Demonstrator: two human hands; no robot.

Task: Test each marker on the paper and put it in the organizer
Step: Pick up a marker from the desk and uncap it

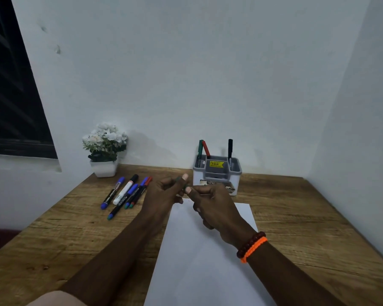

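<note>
Two hands pinch green marker (184, 186) | wooden desk (296, 217), paper (199, 250) | white corner walls (208, 74)

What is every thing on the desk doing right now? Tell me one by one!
Left hand: raised over the paper's far end, fingers pinching a small green thing.
Right hand: gripping the same green thing; probably a marker, mostly hidden.
Paper: flat on the desk, looks blank.
Organizer: upright, holding three markers, green, red and black.
Loose markers: lying capped in a row left of the paper.
Flower pot: upright by the wall.
</note>
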